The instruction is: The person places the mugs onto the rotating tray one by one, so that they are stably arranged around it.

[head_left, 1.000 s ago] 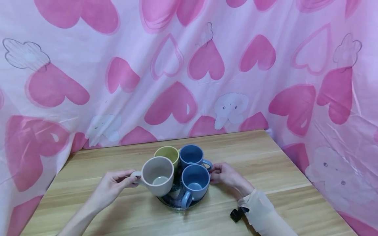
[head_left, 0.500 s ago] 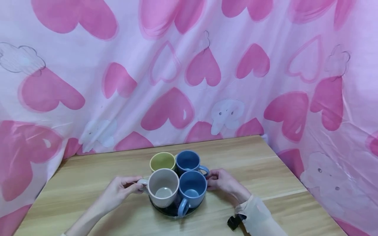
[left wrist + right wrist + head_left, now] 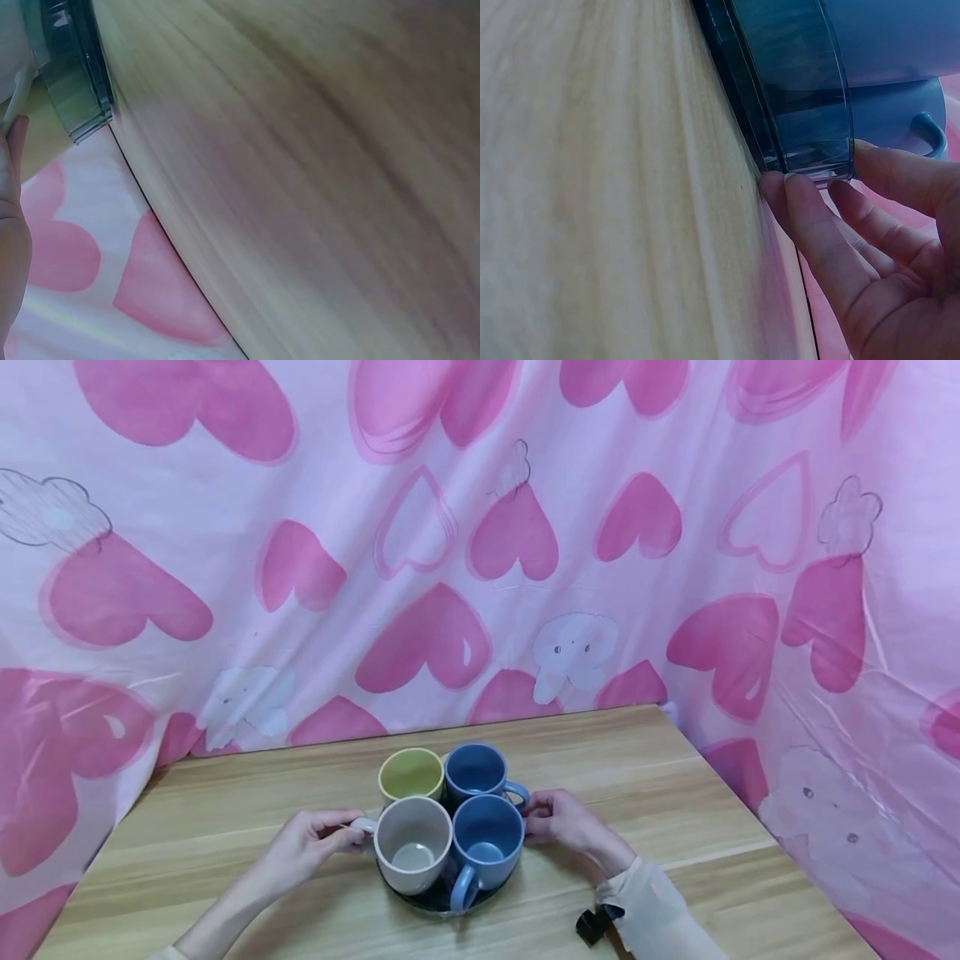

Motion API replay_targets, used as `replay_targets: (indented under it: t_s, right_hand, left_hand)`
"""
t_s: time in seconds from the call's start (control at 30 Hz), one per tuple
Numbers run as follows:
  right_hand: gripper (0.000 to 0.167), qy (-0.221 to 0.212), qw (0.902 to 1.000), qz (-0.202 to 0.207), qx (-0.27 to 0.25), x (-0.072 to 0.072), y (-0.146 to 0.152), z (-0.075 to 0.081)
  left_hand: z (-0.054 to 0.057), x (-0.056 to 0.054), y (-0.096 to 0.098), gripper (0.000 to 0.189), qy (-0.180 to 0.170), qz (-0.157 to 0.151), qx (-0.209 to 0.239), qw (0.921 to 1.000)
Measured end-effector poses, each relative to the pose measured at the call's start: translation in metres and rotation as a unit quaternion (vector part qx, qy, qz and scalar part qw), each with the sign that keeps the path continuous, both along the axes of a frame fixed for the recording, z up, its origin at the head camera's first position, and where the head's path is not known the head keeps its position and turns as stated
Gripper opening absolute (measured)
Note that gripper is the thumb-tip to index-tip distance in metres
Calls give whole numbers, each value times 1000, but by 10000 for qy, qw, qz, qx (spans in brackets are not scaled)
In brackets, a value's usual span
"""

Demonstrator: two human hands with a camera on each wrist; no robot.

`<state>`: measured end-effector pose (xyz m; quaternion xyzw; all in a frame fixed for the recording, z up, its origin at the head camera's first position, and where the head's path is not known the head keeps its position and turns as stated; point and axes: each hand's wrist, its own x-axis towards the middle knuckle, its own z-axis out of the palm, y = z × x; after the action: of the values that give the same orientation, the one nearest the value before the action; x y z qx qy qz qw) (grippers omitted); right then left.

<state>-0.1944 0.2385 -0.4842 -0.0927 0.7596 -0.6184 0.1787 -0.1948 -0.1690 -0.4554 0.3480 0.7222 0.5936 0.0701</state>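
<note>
My left hand (image 3: 315,847) pinches the handle of a pinkish-beige mug (image 3: 415,852), upright at the front left of a round clear-walled tray (image 3: 427,907). Thumb and fingers of my right hand (image 3: 566,822) grip the tray's wall (image 3: 802,112) at its right side, as the right wrist view shows. Beside the beige mug sits a blue mug (image 3: 489,839), its handle toward me. Behind these two are a yellow-green mug (image 3: 411,772) and a darker blue mug (image 3: 476,768). The left wrist view catches only an edge of my left hand (image 3: 11,217).
A wood-grain table (image 3: 660,827) bears the tray. Pink heart-patterned cloth (image 3: 427,635) hangs behind the table and along its sides. A small black object (image 3: 592,925) is by my right sleeve (image 3: 652,902).
The beige mug, held by its handle, has come down into the tray's front left spot, no longer covering much of the yellow-green mug. My right hand stays at the tray; the head view has tilted slightly.
</note>
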Motion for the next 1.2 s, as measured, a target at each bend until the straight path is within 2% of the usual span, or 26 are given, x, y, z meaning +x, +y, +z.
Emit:
replay_targets:
  t_s: [0.27, 0.4, 0.67, 0.93, 1.2]
  right_hand:
    - [13, -29, 9999, 38, -93, 0, 1, 1]
    - [13, 42, 9999, 54, -92, 0, 3, 1]
    - [12, 24, 9997, 92, -205, -2, 3, -3]
    - [14, -56, 9998, 78, -197, -1, 2, -1]
    - [13, -44, 9998, 127, -147, 1, 2, 0]
  left_hand:
    - [-7, -7, 3, 28, 76, -50, 20, 10000]
    - [-11, -14, 7, 29, -64, -188, -43, 9998]
    - [-13, -24, 10, 26, -366, -141, -426, 9983]
    - [-13, -26, 15, 31, -926, 225, -654, 9933]
    - [-8, -22, 20, 33, -1029, 527, -728, 9906]
